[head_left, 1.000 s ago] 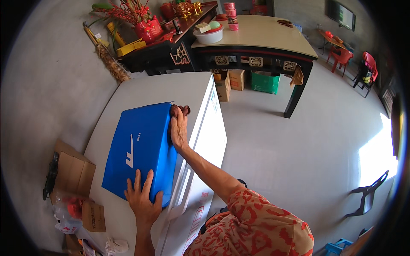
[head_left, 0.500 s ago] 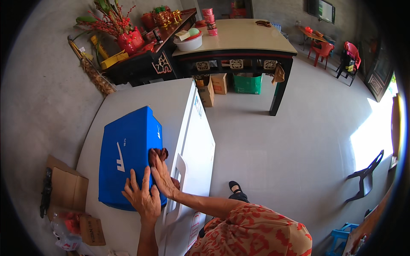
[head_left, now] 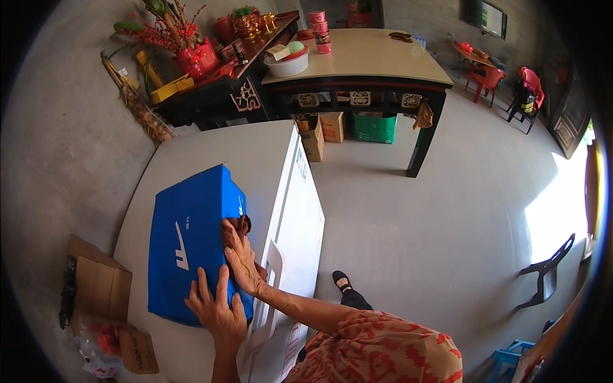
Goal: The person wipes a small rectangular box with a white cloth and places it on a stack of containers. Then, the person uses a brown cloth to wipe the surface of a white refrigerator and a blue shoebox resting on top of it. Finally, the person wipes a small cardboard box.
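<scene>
A blue shoebox (head_left: 185,236) with a white mark on its lid lies on top of a white chest freezer (head_left: 249,143). My left hand (head_left: 219,311) rests on the box's near right corner, its fingers spread over the lid and edge. Against the box's right side, my right hand (head_left: 241,260) presses a dark brown cloth (head_left: 241,225). Part of the cloth bunches out beyond the fingertips, and more of it shows beside the wrist. The freezer's white handle (head_left: 274,265) is just right of my right hand.
Beyond the freezer is a long table (head_left: 364,54) with a white basin (head_left: 287,66) and stacked pink tubs (head_left: 319,29). Cardboard boxes (head_left: 313,137) and a green bag (head_left: 375,127) sit beneath it. An opened carton (head_left: 99,281) stands left of the freezer. A dark chair (head_left: 546,271) is at right.
The cloth and my right hand have slid slightly along the box's side, away from me. My left hand stays on the box. The whole view has shifted a little.
</scene>
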The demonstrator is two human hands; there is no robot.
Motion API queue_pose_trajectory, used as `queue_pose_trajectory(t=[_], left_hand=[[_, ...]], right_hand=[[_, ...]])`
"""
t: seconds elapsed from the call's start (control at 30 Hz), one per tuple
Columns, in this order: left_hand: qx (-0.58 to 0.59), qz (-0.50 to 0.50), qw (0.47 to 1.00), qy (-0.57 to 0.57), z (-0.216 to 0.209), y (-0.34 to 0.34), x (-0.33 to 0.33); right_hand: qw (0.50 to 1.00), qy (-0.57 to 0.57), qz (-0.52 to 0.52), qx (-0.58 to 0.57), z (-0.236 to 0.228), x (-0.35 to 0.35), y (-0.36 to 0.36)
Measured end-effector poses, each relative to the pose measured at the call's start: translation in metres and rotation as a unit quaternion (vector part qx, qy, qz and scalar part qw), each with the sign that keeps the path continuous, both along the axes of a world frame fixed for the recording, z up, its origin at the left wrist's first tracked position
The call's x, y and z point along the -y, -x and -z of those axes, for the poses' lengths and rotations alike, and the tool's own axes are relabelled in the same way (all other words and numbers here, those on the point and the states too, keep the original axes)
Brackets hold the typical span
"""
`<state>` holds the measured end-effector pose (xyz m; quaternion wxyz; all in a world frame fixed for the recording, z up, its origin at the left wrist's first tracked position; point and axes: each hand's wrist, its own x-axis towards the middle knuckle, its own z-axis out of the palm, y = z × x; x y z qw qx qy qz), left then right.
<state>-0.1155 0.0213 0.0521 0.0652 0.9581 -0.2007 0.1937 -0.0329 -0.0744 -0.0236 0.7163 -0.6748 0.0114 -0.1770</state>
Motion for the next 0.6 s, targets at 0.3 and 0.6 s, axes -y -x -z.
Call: queue_pose_trajectory(t=[0.3,0.6], left_hand=[[-0.044,-0.039,0.998,-0.025,0.002,-0.004,0.005],[-0.021,-0.045,0.999,-0.01,0.009,-0.017,0.017]], right_hand=[[0.998,-0.047,0.03,0.016,0.003,0.033,-0.104],[0.998,-0.017,0.055,-0.007,0.022,0.046,-0.156]])
